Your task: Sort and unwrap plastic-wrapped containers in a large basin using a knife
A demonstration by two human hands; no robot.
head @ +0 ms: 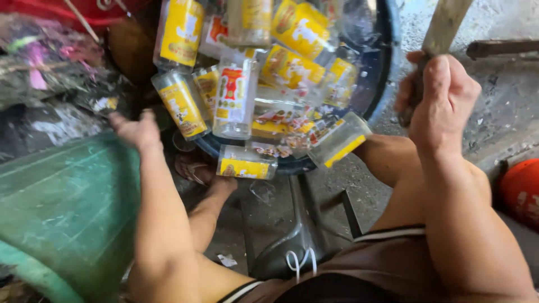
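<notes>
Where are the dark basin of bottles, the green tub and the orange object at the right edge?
Dark basin (387,67): head view, on its bare right rim.
Green tub (67,207): head view, on its scratched side wall.
Orange object (522,191): head view, on its rounded surface.

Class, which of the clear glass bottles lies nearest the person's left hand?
The yellow-labelled clear glass bottle at the pile's left edge, just right of the left hand; the others lie farther right.

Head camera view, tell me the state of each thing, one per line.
Clear glass bottles with yellow labels: heaped, lying tilted in the tub.
Dark round tub: full, on the ground.
Left hand: open, blurred, near the bottles.
Right hand: closed around a dark handle.
Green plastic container: beside the left arm.
</notes>
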